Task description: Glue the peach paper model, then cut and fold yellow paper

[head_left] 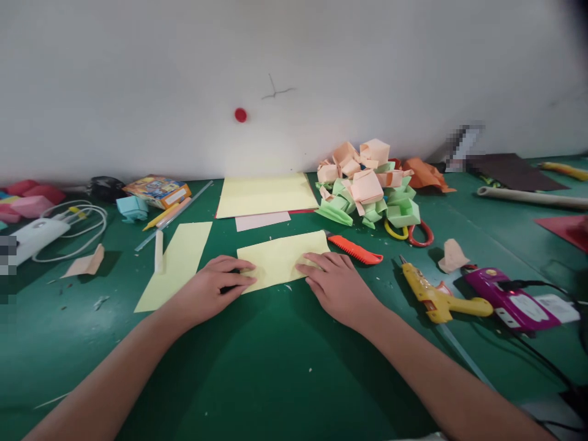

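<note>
While yellow paper (275, 260) lies between, half-spread left grip (215, 285), right grip (337, 285) touch ends.

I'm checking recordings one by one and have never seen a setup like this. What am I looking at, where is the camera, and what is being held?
There is no machine here, just a person's two bare hands. The only picture comes from a camera worn on the head, looking forward and down, so both forearms reach in from below.

The left hand and right hand have their fingers on either end of a pale yellow paper; whether they pinch or only press it is unclear.

On the green table lie another yellow strip to the left, an orange cutter just beyond the right hand, a heap of folded paper farther back, and a yellow glue gun to the right.
</note>
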Demonstrator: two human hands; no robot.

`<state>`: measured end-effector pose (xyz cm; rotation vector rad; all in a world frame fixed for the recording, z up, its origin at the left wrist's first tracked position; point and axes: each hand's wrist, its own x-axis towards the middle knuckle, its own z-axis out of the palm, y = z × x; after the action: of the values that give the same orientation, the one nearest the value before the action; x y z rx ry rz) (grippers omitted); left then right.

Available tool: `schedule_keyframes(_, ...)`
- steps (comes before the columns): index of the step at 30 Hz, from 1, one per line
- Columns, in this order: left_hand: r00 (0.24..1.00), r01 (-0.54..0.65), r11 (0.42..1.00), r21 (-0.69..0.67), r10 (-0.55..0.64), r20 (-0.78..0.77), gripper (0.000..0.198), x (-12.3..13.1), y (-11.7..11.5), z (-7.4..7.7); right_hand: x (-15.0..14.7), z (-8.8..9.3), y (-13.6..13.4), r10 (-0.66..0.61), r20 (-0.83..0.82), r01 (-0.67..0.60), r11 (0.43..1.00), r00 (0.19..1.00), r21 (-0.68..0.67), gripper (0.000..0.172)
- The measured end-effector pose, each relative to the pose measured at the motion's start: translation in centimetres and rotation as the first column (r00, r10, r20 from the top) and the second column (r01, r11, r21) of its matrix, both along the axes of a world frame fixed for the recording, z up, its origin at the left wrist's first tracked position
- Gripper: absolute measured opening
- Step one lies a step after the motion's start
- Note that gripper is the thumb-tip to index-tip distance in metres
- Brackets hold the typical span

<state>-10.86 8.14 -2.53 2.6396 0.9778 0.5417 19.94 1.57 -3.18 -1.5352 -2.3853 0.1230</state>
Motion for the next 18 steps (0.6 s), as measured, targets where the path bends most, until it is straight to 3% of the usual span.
schedule_keyframes(18, 0.999, -0.04, 0.999, -0.033, 0.041, 0.034, 0.029, -0.02, -0.13, -0.16, 0.88, -0.24, 0.47, -0.038, -0.132, 0.033, 0.999, 0.991, -0.036, 0.035)
